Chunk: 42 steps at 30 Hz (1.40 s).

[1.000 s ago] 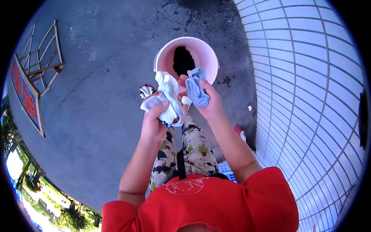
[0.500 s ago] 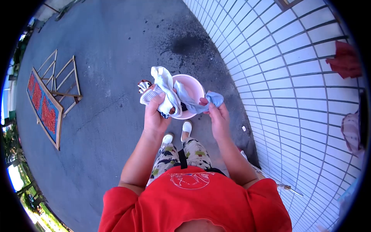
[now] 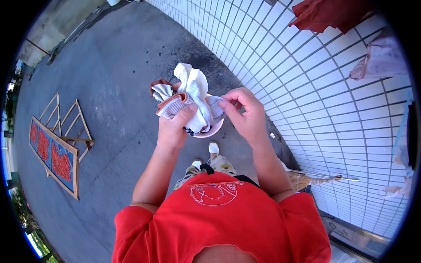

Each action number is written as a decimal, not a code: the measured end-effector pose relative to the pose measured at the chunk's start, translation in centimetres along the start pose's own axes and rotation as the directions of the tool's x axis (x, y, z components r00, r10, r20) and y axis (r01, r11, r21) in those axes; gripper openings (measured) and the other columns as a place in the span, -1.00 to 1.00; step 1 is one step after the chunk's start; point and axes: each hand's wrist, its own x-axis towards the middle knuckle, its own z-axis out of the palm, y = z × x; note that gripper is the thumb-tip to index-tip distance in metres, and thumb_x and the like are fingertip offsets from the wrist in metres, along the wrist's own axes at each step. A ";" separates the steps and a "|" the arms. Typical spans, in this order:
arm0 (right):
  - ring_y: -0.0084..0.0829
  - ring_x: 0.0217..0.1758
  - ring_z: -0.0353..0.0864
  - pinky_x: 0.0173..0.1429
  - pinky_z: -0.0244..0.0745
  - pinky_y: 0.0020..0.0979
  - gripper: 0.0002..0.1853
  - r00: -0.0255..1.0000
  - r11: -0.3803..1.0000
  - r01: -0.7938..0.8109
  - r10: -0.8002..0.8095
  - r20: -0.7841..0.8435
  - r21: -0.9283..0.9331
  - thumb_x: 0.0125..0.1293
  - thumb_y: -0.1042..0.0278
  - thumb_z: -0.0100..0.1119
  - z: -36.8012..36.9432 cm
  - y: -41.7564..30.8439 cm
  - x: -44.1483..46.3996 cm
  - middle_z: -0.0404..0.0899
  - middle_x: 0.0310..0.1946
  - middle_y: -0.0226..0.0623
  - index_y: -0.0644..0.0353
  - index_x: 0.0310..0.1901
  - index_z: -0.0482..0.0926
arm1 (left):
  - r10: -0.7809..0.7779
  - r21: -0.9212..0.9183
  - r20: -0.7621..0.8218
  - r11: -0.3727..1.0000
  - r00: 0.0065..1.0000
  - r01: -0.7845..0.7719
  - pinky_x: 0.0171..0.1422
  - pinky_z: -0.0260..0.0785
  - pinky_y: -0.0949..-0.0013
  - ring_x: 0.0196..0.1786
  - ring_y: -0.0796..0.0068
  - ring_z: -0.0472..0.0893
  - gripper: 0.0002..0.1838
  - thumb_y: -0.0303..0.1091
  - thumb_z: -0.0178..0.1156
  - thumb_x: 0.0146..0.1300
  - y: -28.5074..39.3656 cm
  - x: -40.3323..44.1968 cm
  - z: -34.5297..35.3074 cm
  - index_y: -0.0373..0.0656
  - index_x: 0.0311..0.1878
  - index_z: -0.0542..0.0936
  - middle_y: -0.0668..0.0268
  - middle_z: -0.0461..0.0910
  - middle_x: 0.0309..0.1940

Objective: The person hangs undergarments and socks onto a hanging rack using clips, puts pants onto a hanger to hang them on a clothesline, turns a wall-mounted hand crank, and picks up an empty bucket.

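My left hand (image 3: 174, 125) is closed round a bundle of socks (image 3: 195, 90), white ones among striped ones with brown edges. Close on its right, my right hand (image 3: 247, 115) pinches a pale blue-grey sock (image 3: 215, 106) between thumb and fingers. That sock stretches from the bundle to my right fingertips, and its far end is hidden behind the white sock. Below both hands, the pink bucket (image 3: 213, 130) stands on the ground, mostly covered by the socks and hands.
A wooden-framed rack (image 3: 75, 175) with red pieces on blue sheeting stands at the left. Along the right runs a white tiled wall (image 3: 280, 83), with a red cloth (image 3: 326, 15) hanging at the top and a broom (image 3: 302, 179) lower down.
The view has turned toward the wall, bringing hanging cloths and the broom into sight. My right hand has pulled the blue-grey sock out lengthwise, then come back near the bundle.
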 end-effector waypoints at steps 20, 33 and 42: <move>-0.69 -0.48 0.40 -0.39 0.28 -0.59 -0.85 0.952 0.955 -0.267 0.240 0.189 0.129 0.28 0.37 0.18 -7.4 -3.3 -7.6 0.52 -0.54 -0.55 0.23 -0.21 0.49 | -0.190 -0.139 0.404 0.954 0.895 0.266 0.22 0.37 -0.03 0.16 -0.06 0.49 -0.15 -0.36 0.06 0.01 1.5 -4.4 2.4 -0.21 0.44 0.04 -0.01 0.33 0.24; -0.46 -0.59 0.53 -0.52 0.36 -0.46 -0.67 0.922 0.849 0.299 -0.374 -0.096 -0.436 0.06 0.36 0.36 -13.1 -6.0 -11.1 0.58 -0.56 -0.32 0.07 -0.08 0.62 | -0.258 -0.157 0.344 0.932 0.903 0.326 -0.17 0.53 0.35 -0.11 0.31 0.61 -0.35 -0.42 0.06 0.06 -4.0 -7.9 10.6 -0.20 0.30 0.24 0.16 0.52 -0.07; -0.53 -0.65 0.43 -0.57 0.26 -0.51 -0.83 0.762 0.799 0.339 -0.543 -0.354 -0.496 0.10 0.40 0.36 -18.3 -4.6 -16.0 0.48 -0.65 -0.42 0.16 -0.27 0.60 | -0.403 -0.292 0.374 0.804 0.836 0.518 -0.26 0.57 0.37 -0.24 0.40 0.65 -0.60 -0.37 0.11 0.20 -9.0 -10.5 16.3 -0.20 0.12 0.41 0.25 0.60 -0.18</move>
